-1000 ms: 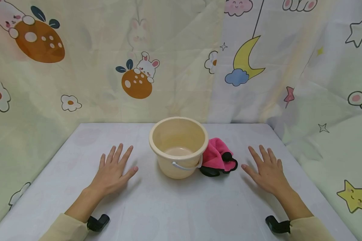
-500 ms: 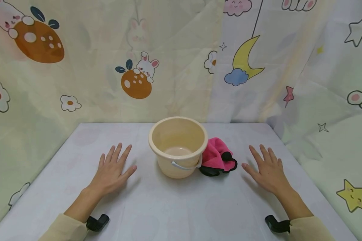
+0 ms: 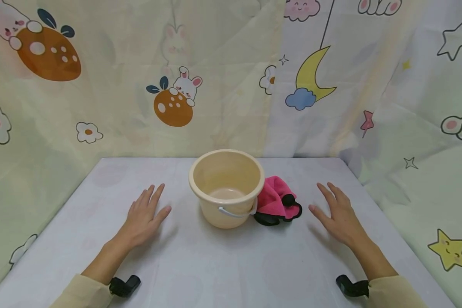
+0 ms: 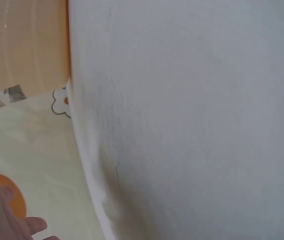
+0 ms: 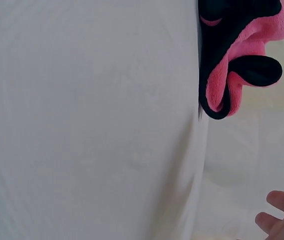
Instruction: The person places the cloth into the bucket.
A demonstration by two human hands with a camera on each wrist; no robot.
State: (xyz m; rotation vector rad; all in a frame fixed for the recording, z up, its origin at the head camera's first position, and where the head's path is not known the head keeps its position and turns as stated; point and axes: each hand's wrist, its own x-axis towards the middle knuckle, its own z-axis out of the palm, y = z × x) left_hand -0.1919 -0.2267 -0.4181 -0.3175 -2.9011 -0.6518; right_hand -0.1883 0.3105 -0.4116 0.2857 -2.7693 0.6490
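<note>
A cream plastic bucket (image 3: 225,214) stands upright at the middle of the table, its pale handle (image 3: 235,213) hanging down in front. Against its right side lies a crumpled pink cloth with black edging (image 3: 275,196), which the right wrist view shows close up as a fuzzy pink cloth (image 5: 236,47). To the left of the bucket, my left hand (image 3: 143,220) is held over the table with fingers extended, touching neither object. My right hand (image 3: 340,218) mirrors it to the right of the cloth, fingers spread and holding nothing. Part of the bucket (image 4: 24,45) shows in the left wrist view.
The table (image 3: 231,265) has a white cover. Behind and around it hangs a pale curtain (image 3: 231,77) printed with cartoon rabbits, a moon and stars. A black wrist mount (image 3: 125,285) sticks out at the left cuff, and another black mount (image 3: 352,285) at the right cuff.
Both hands have turned slightly, thumbs more uppermost, and the left fingers have drawn closer together. The bucket and the pink cloth stay where they were.
</note>
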